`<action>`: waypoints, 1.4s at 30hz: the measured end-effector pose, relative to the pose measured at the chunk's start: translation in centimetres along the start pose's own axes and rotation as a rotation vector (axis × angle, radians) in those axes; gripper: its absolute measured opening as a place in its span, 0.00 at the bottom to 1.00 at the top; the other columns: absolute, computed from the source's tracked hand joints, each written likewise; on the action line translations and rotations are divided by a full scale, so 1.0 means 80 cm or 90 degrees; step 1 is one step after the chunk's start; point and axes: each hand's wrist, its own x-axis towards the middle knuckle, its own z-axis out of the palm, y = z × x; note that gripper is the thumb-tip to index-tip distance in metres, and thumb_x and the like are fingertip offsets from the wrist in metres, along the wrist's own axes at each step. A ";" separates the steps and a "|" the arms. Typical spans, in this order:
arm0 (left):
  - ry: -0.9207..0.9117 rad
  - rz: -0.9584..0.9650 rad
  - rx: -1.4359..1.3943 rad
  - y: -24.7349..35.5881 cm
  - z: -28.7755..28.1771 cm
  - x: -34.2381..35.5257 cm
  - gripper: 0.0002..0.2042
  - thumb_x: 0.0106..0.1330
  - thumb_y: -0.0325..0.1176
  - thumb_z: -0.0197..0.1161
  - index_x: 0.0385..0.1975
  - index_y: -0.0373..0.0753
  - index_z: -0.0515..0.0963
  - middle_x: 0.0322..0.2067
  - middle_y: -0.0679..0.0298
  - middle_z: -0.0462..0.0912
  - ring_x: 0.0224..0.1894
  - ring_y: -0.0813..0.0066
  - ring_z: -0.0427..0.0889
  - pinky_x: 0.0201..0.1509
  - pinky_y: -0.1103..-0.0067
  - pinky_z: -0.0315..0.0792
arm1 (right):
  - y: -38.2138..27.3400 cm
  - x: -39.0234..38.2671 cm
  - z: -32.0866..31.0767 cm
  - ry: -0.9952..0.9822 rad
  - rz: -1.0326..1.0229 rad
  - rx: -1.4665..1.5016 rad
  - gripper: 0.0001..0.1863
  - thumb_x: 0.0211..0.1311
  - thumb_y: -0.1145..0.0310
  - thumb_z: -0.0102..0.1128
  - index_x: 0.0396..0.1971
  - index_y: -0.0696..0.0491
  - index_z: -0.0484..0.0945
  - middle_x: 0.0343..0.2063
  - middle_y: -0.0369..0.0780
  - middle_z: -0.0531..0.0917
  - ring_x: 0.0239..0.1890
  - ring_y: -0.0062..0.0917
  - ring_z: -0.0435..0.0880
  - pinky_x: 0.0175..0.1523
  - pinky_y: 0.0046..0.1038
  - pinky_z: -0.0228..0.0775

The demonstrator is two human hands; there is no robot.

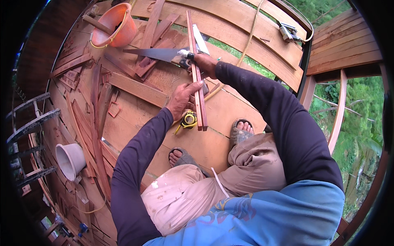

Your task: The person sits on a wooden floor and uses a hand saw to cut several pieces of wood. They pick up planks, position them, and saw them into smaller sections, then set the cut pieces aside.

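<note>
Two long narrow wooden strips (200, 115) are held upright in the picture, side by side. My left hand (182, 98) is closed around their lower middle. My right hand (205, 63) is closed on them higher up, with a small black-and-white item at its fingers that I cannot make out. Behind the strips, a handsaw (152, 53) points left, its handle near my right hand and partly hidden; whether I touch it, I cannot tell. A white flat piece (199, 37) sits behind too. A yellow-black tape measure (188, 119) lies below my left hand.
An orange bucket (119, 35), a pale bucket (69, 162) and scattered offcuts (72, 65) fill the left side. A slatted platform (246, 20) carries a nail gun (289, 33) with a hose. My sandalled feet (242, 133) are below. Black metal bars (33, 119) stand far left.
</note>
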 end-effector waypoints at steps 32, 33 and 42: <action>0.046 -0.041 0.087 -0.030 0.005 -0.007 0.40 0.62 0.56 0.69 0.62 0.30 0.66 0.45 0.56 0.78 0.43 0.69 0.83 0.40 0.71 0.84 | 0.039 0.025 0.018 0.069 -0.030 0.097 0.17 0.60 0.71 0.49 0.48 0.63 0.72 0.31 0.45 0.81 0.23 0.31 0.85 0.26 0.35 0.81; 0.044 -0.033 0.083 -0.030 0.005 -0.011 0.40 0.62 0.56 0.69 0.63 0.30 0.65 0.46 0.56 0.77 0.43 0.69 0.83 0.39 0.71 0.84 | 0.038 0.022 0.020 0.086 -0.032 0.110 0.16 0.60 0.72 0.49 0.46 0.63 0.73 0.30 0.45 0.81 0.22 0.31 0.85 0.25 0.34 0.80; -0.070 -0.056 0.113 -0.060 -0.002 -0.025 0.46 0.62 0.62 0.69 0.68 0.32 0.60 0.43 0.54 0.80 0.39 0.71 0.86 0.36 0.78 0.83 | 0.028 0.017 -0.012 0.194 -0.152 0.010 0.12 0.56 0.70 0.59 0.36 0.64 0.78 0.23 0.43 0.81 0.20 0.29 0.82 0.25 0.33 0.78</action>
